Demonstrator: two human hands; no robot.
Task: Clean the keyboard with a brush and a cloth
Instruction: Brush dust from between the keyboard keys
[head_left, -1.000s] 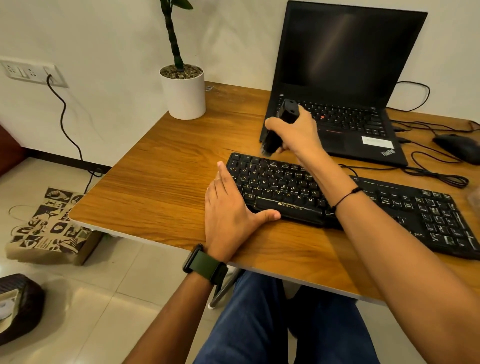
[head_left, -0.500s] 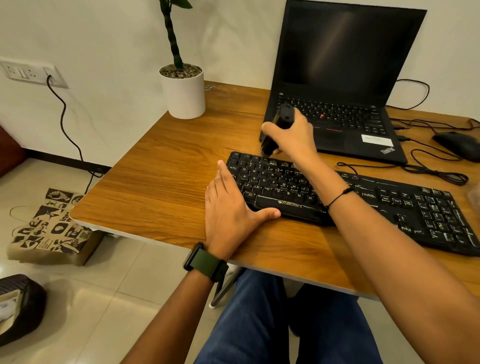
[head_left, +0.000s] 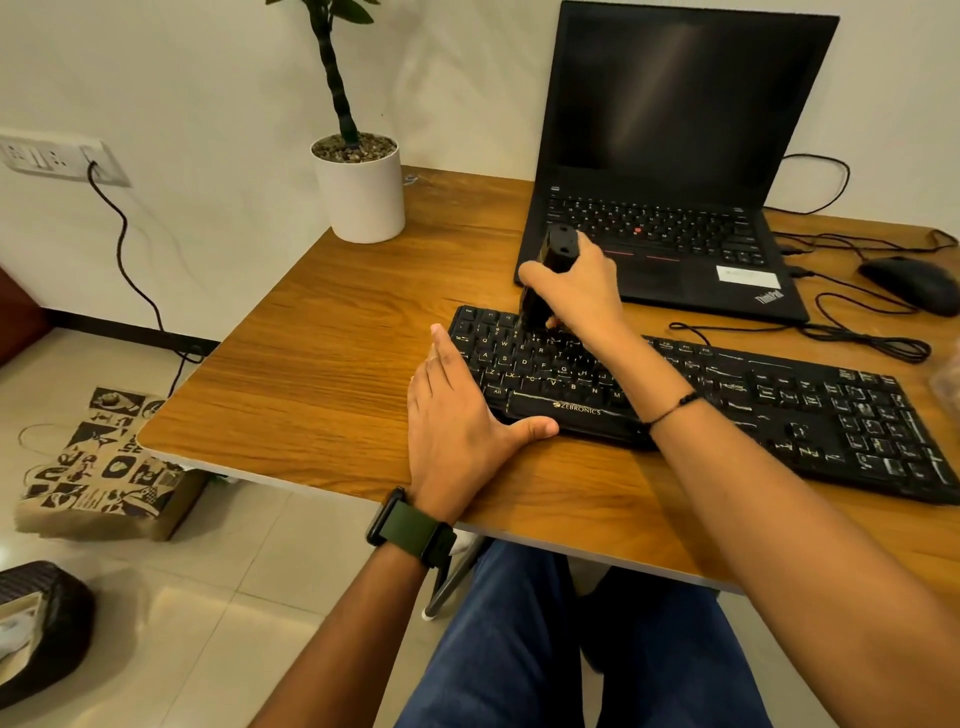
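A black keyboard (head_left: 779, 410) lies across the wooden desk (head_left: 322, 374) in front of an open laptop. My right hand (head_left: 582, 296) grips a black brush (head_left: 550, 265) upright, its bristle end down on the keyboard's top-left rows. My left hand (head_left: 457, 421) lies flat on the desk against the keyboard's left end, fingers straight, thumb along the front edge. No cloth is in view.
The black laptop (head_left: 675, 171) stands open behind the keyboard. A white plant pot (head_left: 361, 192) sits at the desk's back left. A black mouse (head_left: 909, 283) and its cables lie at the right. A printed paper bag (head_left: 104, 467) rests on the floor.
My right hand and the brush have shifted slightly toward me along the keyboard's top-left keys. My left hand has stayed in place.
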